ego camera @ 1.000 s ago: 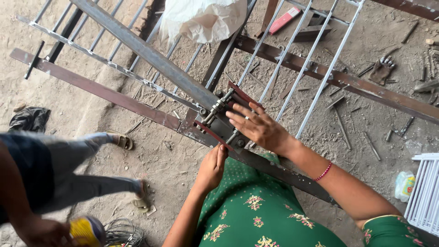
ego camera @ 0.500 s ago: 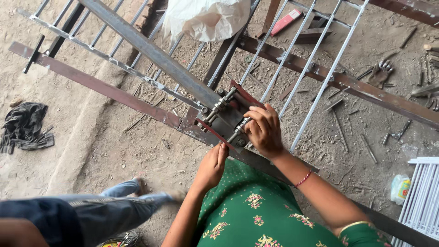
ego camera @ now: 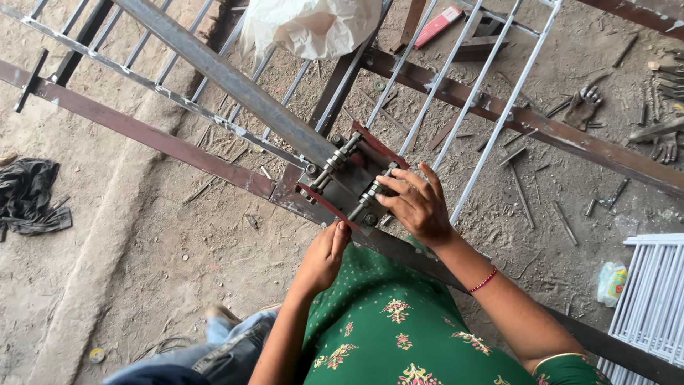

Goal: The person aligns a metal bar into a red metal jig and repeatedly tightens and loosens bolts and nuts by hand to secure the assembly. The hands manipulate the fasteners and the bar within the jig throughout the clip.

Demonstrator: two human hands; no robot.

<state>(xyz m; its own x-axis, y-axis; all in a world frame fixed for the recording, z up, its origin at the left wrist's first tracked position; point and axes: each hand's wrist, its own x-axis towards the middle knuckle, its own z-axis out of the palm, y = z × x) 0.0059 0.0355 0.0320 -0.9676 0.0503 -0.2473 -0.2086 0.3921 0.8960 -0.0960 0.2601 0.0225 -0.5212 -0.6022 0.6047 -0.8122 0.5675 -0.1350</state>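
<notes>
- Our right hand (ego camera: 417, 207) rests half-curled on a bolt assembly (ego camera: 372, 194) of the clamp jig (ego camera: 342, 178), fingertips gripping it.
- Our left hand (ego camera: 324, 257) presses loosely closed against the rusty beam's (ego camera: 149, 135) near edge.
- White bars (ego camera: 456, 107) flank the jig; bare dirt floor (ego camera: 178, 285) lies open leftward.

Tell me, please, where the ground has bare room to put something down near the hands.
Bare dirt lies left of the left hand, between the brown steel bar and the black cloth. It is crowded right of the right hand: loose rods and gloves litter the ground, and white bars cross above.
</notes>
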